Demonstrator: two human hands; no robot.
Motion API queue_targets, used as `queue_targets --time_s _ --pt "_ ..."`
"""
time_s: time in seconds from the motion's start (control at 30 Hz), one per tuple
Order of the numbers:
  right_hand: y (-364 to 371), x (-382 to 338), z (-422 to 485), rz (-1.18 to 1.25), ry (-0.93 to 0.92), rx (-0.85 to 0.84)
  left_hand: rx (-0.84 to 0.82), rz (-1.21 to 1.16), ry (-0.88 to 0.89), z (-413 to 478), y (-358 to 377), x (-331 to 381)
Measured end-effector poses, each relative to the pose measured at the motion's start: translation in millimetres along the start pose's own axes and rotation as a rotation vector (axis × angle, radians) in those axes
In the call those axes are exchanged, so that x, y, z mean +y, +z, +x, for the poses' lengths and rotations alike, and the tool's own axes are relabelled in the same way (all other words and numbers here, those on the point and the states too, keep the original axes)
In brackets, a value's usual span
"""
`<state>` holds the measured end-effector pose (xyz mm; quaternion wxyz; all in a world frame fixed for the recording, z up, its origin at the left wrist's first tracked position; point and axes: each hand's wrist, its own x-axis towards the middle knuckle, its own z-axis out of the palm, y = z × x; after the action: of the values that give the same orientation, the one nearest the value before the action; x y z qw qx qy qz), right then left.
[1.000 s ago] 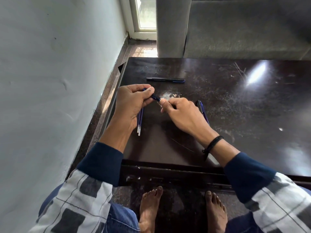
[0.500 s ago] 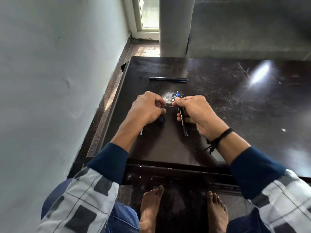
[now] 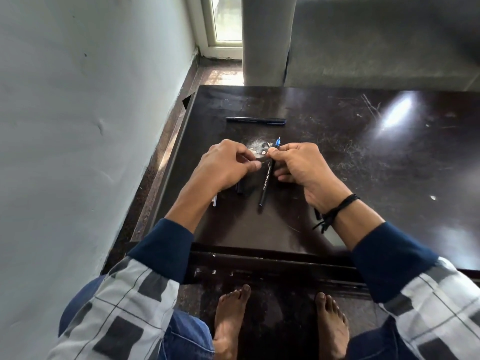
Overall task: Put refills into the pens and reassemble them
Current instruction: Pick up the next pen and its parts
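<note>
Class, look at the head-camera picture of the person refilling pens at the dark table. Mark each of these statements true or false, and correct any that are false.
1. The right hand holds a black pen barrel with a blue tip poking out beyond the fingers. True.
2. A complete pen lies on the table beyond both hands. True.
3. The left hand rests flat and open on the table. False: its fingers are curled, pinching something small beside the barrel.
4. The person wears shoes. False: both feet are bare.
5. A black cord band circles the right wrist. True.
</note>
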<state>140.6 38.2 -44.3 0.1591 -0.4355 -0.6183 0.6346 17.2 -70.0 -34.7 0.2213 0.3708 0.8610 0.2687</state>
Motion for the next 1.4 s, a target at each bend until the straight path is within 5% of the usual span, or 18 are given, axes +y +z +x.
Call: queue_targets --time_s 0.17,0.97,1.4 --pt "-1 -2 1 0.138 0.003 -0.042 -0.163 -0.34 0.038 -5 -3 4" --pt "-2 -1 -4 0.096 -0.127 -0.065 -0.327 -0.322 0.032 -6 4 9" --pt "-5 -3 -1 0.154 -0.083 -0.037 -0.16 -0.347 -0.006 -5 6 9"
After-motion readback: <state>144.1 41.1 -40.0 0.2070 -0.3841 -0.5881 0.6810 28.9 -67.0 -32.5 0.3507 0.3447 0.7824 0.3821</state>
